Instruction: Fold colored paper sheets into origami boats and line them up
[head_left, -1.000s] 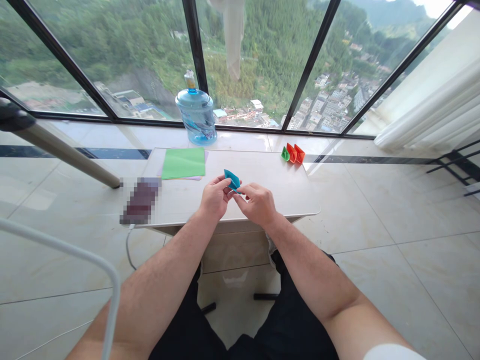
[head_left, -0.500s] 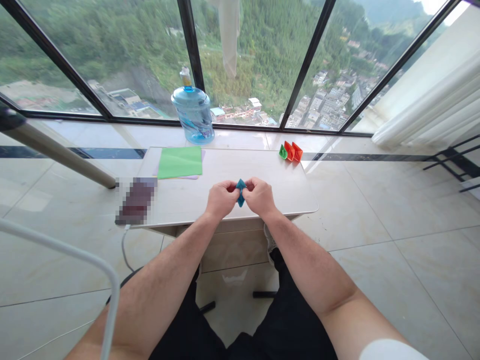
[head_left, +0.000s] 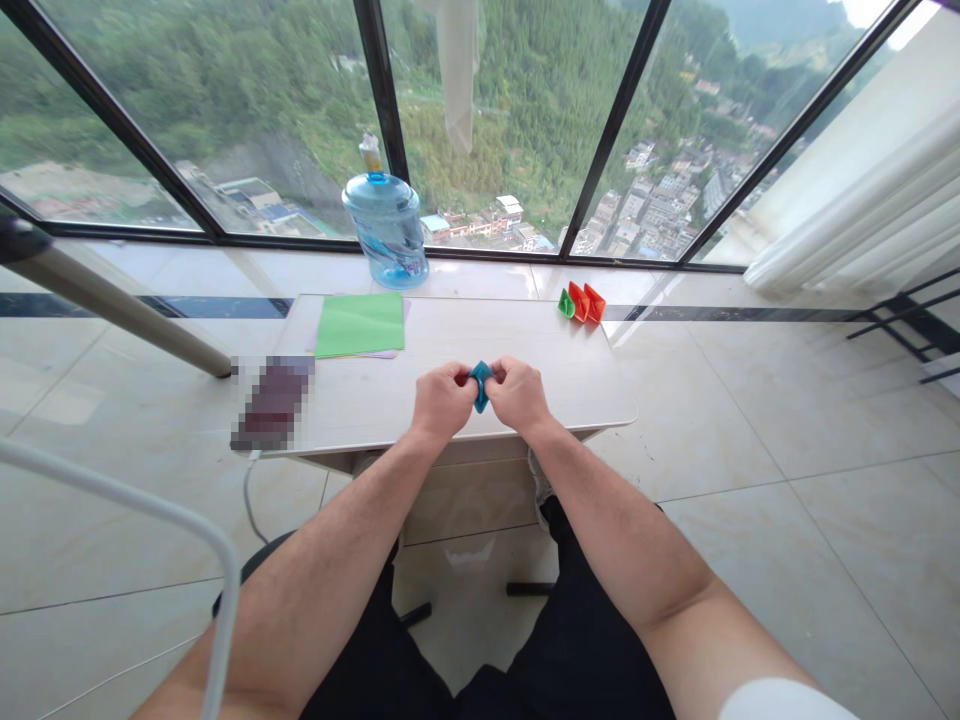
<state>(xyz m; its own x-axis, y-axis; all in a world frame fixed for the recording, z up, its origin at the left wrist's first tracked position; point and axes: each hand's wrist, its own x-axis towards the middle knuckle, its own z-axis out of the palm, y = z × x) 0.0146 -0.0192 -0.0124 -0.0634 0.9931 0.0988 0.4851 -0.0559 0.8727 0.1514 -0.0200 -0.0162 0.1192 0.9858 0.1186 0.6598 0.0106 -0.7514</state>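
Observation:
Between my two hands is a small folded blue paper boat (head_left: 481,386), held over the front part of the white table (head_left: 360,405). My left hand (head_left: 441,400) pinches its left side and my right hand (head_left: 519,394) pinches its right side. The thumbs press at its middle, and the fingertips hide part of the folds. At the table's back right corner stand two red paper boats (head_left: 586,303) and a smaller-looking green paper boat (head_left: 566,304), side by side. A stack of paper with a green sheet (head_left: 360,325) on top lies at the back left.
A large blue water bottle (head_left: 386,230) stands behind the table by the window. On the table's left edge lies a blurred-out dark device (head_left: 274,403) with a cable (head_left: 250,500). A pale curved tube (head_left: 150,500) crosses the left foreground.
The blue paper boat looks a little wider and more opened out between my fingers. Both hands have hardly moved, and everything else is where it was.

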